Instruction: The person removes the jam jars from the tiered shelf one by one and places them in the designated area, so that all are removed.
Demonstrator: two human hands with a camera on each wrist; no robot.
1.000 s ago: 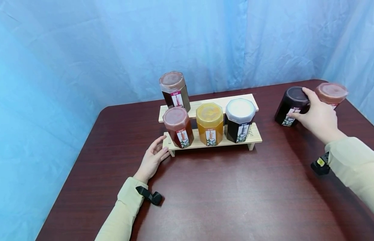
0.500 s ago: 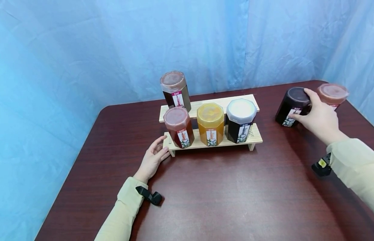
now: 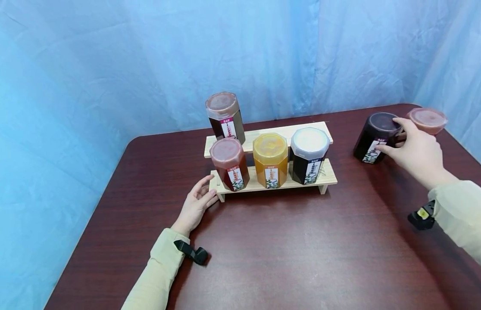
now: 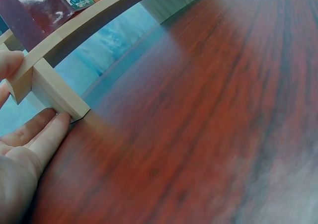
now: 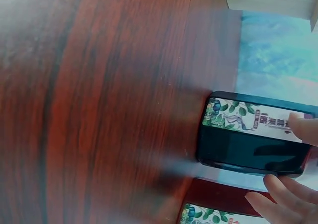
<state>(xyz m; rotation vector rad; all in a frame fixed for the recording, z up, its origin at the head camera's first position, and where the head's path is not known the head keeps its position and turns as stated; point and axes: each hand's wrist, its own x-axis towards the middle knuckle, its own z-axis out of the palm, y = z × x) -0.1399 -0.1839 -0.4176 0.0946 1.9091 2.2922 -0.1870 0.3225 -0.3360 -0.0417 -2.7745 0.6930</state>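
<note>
At the right of the table, my right hand (image 3: 420, 153) holds a dark octagonal jar (image 3: 374, 137), which stands on the tabletop. The thumb lies at the upper end of its label (image 5: 253, 118), and the other fingers (image 5: 280, 184) reach round its far side. Part of that side is hidden. My left hand (image 3: 195, 204) grips the left end of a two-step wooden rack (image 3: 250, 185); some fingertips touch its leg (image 4: 59, 90). On the lower step stand a red jar (image 3: 232, 172), a yellow jar (image 3: 270, 172) and a dark white-lidded jar (image 3: 307, 168).
A brown-lidded jar (image 3: 223, 118) stands at the left of the upper step (image 3: 263, 134). Close behind my right hand is another reddish-lidded jar (image 3: 428, 118), partly covered. Blue curtains (image 3: 225, 51) hang along the table's (image 3: 263, 254) far and side edges.
My right hand has shifted slightly right and its fingers sit a little further round the dark jar's near side, while the jar stays in place. The left hand and rack stay put.
</note>
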